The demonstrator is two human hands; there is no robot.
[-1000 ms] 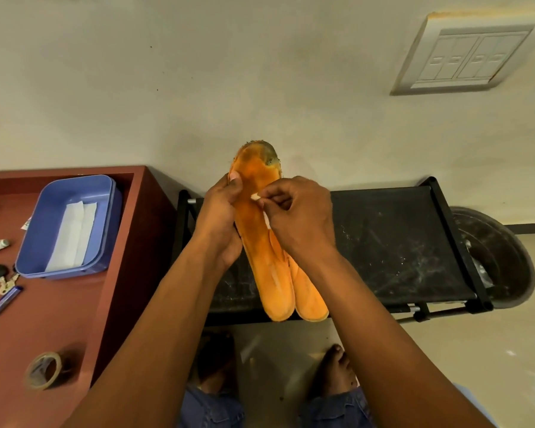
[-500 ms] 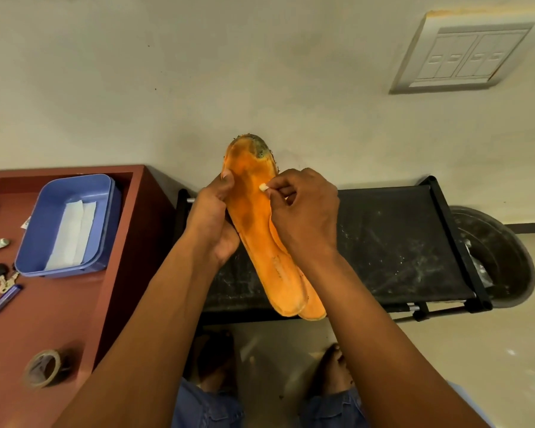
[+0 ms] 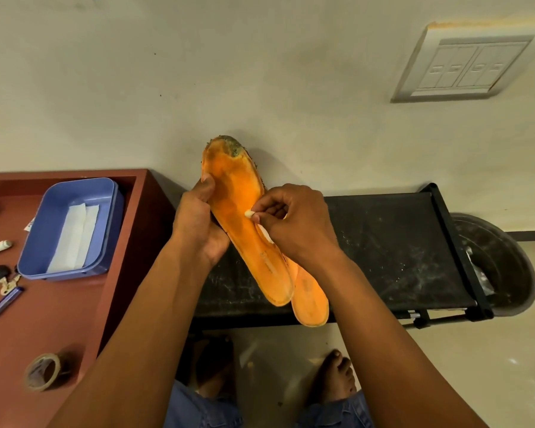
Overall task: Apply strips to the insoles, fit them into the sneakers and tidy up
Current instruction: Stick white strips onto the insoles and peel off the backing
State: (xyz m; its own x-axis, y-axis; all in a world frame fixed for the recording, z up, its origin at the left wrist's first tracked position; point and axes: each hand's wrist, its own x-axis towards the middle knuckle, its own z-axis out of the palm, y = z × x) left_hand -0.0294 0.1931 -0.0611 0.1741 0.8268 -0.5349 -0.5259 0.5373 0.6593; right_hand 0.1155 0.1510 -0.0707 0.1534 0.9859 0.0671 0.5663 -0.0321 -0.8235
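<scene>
At the left of the frame I saw a red-brown table (image 3: 59,310) holding keys (image 3: 5,281) and a tape roll (image 3: 42,372). A black rack (image 3: 383,251) stood centre-right below a wall switch plate (image 3: 464,67), upper right.

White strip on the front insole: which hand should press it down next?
Right, probably. The right hand already pinches the white strip against the front insole, while the left hand grips that insole's edge, steadying both insoles.
</scene>
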